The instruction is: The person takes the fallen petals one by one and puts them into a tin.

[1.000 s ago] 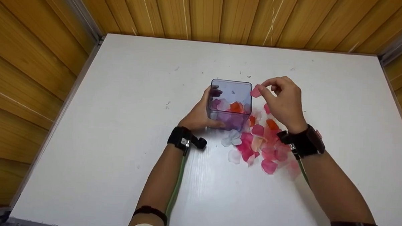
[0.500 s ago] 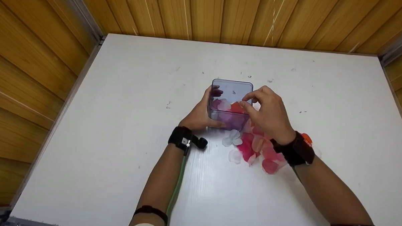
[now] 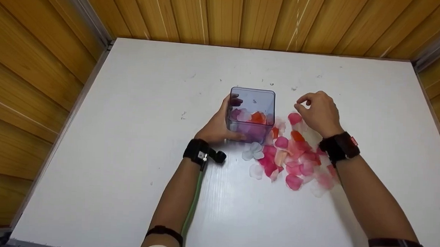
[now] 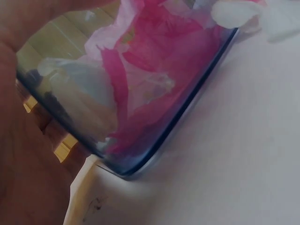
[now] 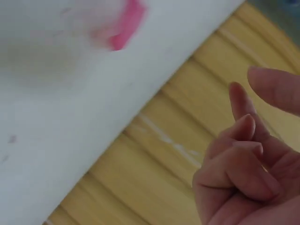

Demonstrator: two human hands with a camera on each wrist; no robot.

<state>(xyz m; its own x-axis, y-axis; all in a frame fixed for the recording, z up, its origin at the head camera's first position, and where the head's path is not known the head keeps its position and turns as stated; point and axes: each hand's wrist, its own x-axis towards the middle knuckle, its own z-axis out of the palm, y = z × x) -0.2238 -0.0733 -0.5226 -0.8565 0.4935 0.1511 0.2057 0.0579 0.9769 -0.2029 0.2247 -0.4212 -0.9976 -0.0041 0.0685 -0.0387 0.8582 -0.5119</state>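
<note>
A see-through bluish plastic box point(image 3: 250, 132) stands open-topped near the table's middle, with pink, white and orange petals inside. My left hand point(image 3: 216, 127) grips its left side, thumb across the front and fingers behind the wall. The left wrist view shows petals point(image 4: 159, 61) pressed against the clear wall. To the right of the box, my right hand point(image 3: 317, 112) hovers above the far side of a loose pile of petals point(image 3: 295, 164). Its thumb and index finger stand slightly apart with nothing between them, the other fingers curled in the right wrist view.
A whitish flower-shaped petal piece point(image 3: 253, 151) lies by the box's front corner. The white table point(image 3: 132, 116) carries scattered dark marks. Wood-look panels point(image 3: 223, 17) rise behind it and to both sides.
My right hand brought a pink petal over the box, then drew back to the right without it. My left hand and the box have stayed in place.
</note>
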